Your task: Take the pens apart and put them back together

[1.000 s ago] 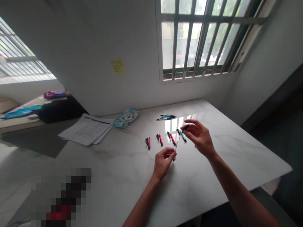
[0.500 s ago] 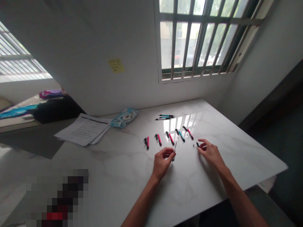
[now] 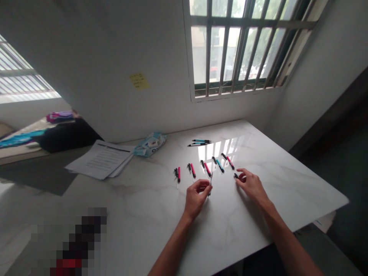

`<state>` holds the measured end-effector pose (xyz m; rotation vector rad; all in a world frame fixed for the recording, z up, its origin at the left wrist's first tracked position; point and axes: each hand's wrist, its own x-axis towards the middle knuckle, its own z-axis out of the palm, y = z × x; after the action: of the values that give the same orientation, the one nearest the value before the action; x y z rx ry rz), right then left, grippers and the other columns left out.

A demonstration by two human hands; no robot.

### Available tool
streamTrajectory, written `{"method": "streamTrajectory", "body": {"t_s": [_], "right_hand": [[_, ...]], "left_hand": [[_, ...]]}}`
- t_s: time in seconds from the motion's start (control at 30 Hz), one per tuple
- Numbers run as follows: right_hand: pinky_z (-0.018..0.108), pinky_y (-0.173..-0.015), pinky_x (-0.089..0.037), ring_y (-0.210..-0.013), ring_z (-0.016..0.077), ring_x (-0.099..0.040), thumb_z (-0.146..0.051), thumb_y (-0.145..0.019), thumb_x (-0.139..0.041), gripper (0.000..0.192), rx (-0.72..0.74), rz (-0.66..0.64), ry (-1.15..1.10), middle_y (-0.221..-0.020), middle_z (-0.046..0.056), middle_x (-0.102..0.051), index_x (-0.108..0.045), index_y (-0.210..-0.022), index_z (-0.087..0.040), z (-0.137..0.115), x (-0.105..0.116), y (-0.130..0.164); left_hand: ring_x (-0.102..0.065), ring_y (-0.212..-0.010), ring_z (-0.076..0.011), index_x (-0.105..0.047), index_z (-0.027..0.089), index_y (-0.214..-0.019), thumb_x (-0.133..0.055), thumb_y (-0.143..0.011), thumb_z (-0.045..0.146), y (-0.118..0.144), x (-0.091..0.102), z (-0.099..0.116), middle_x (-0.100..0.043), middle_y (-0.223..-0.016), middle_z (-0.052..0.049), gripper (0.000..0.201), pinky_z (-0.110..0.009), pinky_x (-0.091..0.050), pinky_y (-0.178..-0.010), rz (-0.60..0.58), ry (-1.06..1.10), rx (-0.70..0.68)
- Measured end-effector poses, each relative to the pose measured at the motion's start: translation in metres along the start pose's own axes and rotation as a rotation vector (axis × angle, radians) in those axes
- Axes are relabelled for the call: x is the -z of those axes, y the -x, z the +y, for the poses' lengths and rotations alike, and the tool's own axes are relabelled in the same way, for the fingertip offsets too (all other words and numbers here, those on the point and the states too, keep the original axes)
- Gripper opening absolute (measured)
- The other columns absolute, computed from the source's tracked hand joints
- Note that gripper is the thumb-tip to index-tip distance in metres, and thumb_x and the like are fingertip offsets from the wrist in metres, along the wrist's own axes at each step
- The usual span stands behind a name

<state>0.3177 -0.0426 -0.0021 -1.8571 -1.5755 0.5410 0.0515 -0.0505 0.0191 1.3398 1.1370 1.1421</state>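
Observation:
My left hand (image 3: 197, 195) pinches a thin pen refill (image 3: 210, 181) that points up and away over the white marble table (image 3: 143, 207). My right hand (image 3: 250, 183) rests low on the table, its fingertips closed on a small black pen part (image 3: 236, 176). Just beyond both hands lies a row of several taken-apart pens: pink barrels (image 3: 178, 174) (image 3: 193, 170) (image 3: 207, 169) (image 3: 230, 162) and a teal one (image 3: 220, 165), each beside a black cap.
Two whole pens (image 3: 199, 142) lie farther back near the window. A teal packet (image 3: 149, 144) and a stack of printed papers (image 3: 100, 159) sit at the back left. The table's right edge drops off past my right arm.
My right hand came down from above the pen row to the table and now pinches a small black part there. A pink barrel now lies at the row's right end. My left hand stayed put.

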Motion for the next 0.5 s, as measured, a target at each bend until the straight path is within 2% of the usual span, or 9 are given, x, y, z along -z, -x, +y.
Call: {"method": "streamTrajectory", "body": {"t_s": [0.1, 0.2, 0.37, 0.5], "right_hand": [[0.036, -0.076, -0.055, -0.074, 0.0214, -0.071, -0.040, -0.087, -0.066, 0.039, 0.022, 0.010, -0.099, -0.095, 0.006, -0.076, -0.074, -0.120, -0.021, -0.016, 0.008, 0.004], [0.036, -0.074, -0.056, -0.075, 0.0212, -0.071, -0.049, -0.090, -0.068, 0.038, 0.074, -0.054, -0.273, -0.090, 0.006, -0.077, -0.077, -0.114, -0.022, -0.044, 0.010, 0.011], [0.035, -0.073, -0.059, -0.076, 0.0208, -0.071, -0.052, -0.088, -0.073, 0.036, 0.141, -0.216, -0.482, -0.089, 0.006, -0.079, -0.081, -0.106, -0.021, -0.086, -0.006, 0.025], [0.035, -0.078, -0.060, -0.085, 0.0221, -0.073, -0.048, -0.088, -0.075, 0.030, 0.166, -0.244, -0.596, -0.094, 0.007, -0.079, -0.081, -0.096, -0.020, -0.092, -0.016, 0.028]], "left_hand": [[-0.074, -0.083, -0.0197, -0.076, 0.016, -0.094, -0.081, -0.083, 0.039, 0.000, -0.001, 0.000, -0.077, -0.088, -0.007, 0.026, -0.031, -0.061, -0.080, -0.004, 0.021, 0.013], [-0.073, -0.082, -0.0196, -0.076, 0.016, -0.094, -0.081, -0.082, 0.041, 0.000, -0.001, -0.001, -0.077, -0.089, -0.007, 0.028, -0.031, -0.061, -0.079, -0.007, 0.035, 0.018], [-0.074, -0.081, -0.0204, -0.076, 0.016, -0.094, -0.083, -0.081, 0.044, 0.001, -0.002, 0.001, -0.077, -0.089, -0.008, 0.032, -0.032, -0.062, -0.078, -0.023, 0.048, 0.007], [-0.075, -0.086, -0.0214, -0.077, 0.016, -0.094, -0.081, -0.082, 0.043, 0.003, -0.002, 0.004, -0.078, -0.092, -0.009, 0.030, -0.034, -0.061, -0.083, -0.059, -0.013, -0.028]]}}
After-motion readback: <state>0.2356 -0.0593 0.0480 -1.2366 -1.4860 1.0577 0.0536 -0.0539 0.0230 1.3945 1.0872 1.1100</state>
